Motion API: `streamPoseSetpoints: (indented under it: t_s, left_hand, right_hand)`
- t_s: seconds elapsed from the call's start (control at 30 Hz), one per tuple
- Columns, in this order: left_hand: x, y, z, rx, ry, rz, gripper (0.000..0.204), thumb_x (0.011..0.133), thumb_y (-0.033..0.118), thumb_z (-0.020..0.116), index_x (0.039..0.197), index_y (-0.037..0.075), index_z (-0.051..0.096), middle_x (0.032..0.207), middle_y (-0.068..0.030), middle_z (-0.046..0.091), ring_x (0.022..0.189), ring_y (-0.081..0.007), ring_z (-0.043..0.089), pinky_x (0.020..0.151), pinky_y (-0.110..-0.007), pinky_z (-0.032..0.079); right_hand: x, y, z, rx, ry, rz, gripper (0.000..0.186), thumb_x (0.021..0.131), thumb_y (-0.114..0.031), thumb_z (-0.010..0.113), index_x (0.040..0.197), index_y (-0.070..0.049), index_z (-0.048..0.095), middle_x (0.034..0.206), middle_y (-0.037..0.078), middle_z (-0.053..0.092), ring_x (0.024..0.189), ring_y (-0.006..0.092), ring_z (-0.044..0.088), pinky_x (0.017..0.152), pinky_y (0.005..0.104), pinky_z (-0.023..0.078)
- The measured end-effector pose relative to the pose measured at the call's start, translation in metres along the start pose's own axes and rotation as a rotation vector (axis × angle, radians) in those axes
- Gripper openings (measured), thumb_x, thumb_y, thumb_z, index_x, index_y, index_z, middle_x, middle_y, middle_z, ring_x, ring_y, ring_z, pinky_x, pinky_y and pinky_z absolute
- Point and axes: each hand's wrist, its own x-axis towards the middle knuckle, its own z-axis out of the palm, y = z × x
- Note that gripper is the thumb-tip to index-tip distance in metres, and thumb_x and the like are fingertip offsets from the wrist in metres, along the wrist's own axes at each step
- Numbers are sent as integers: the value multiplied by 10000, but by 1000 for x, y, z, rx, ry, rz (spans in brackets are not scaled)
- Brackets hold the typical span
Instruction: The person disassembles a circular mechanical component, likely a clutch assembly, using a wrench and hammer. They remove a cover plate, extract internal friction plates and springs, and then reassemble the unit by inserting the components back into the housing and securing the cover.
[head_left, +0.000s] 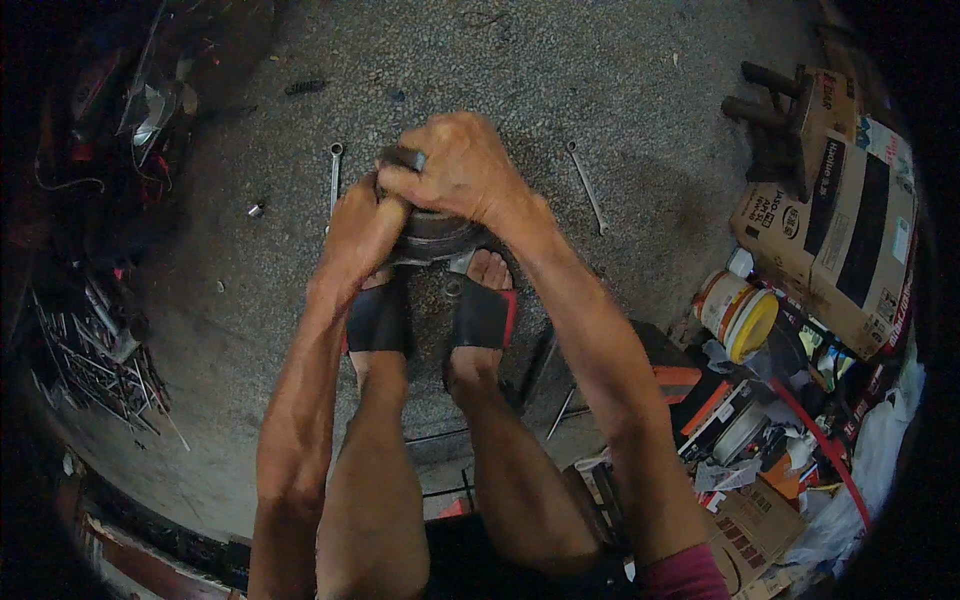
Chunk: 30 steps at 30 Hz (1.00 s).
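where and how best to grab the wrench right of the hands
Probably mid-shaft on the wrench, pinched from above across its long sides: it lies flat on the ground, slim between two wider heads.

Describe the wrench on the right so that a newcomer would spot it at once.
On the speckled floor, look right of the person's right hand. A slim silver wrench lies there, slanting down rightward, whereas the other wrench, farther left, lies almost straight up the picture.

From my remote station, I register cardboard boxes (845,240) at right, a yellow-and-white tub (735,310) tilted beside them, and thin rods (105,372) heaped on the floor (240,350) at left.
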Motion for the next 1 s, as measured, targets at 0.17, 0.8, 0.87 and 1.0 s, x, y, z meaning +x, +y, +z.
streamPoseSetpoints:
  t_s: [0.17, 0.8, 0.87, 1.0]
  left_hand:
    - [21, 10, -7, 77, -105, -73, 620, 796, 388, 482, 1033, -165, 631, 1063, -414, 603, 1081, -499, 606, 919, -502, 457]
    - [16, 21, -8, 66, -132, -133, 695, 854, 504, 495, 1013, -155, 650, 1074, -404, 609, 1094, -477, 608, 940, -475, 446]
    - [17, 20, -9, 52, -136, -141, 678, 850, 492, 495, 1005, -148, 654, 1059, -401, 615, 1086, -472, 614, 933, -472, 447]
    - [16, 31, -13, 38, -148, -188, 646, 849, 461, 490, 1002, -144, 658, 1052, -392, 621, 1085, -471, 615, 937, -465, 446]
  right_hand:
    - [16, 4, -15, 83, -152, 183, 425, 738, -441, 625, 760, -31, 735, 755, 240, 674, 756, 406, 677, 733, 474, 554]
    - [16, 6, -11, 57, 80, 157, 419, 855, -346, 597, 665, 17, 684, 576, 240, 587, 535, 383, 618, 556, 445, 501]
    - [20, 4, -12, 72, 26, 218, 434, 859, -349, 584, 679, 32, 684, 595, 254, 591, 543, 392, 619, 562, 453, 502]
    - [27, 12, -11, 36, 15, 207, 438, 863, -344, 576, 690, 43, 684, 611, 262, 593, 554, 402, 621, 563, 456, 501]
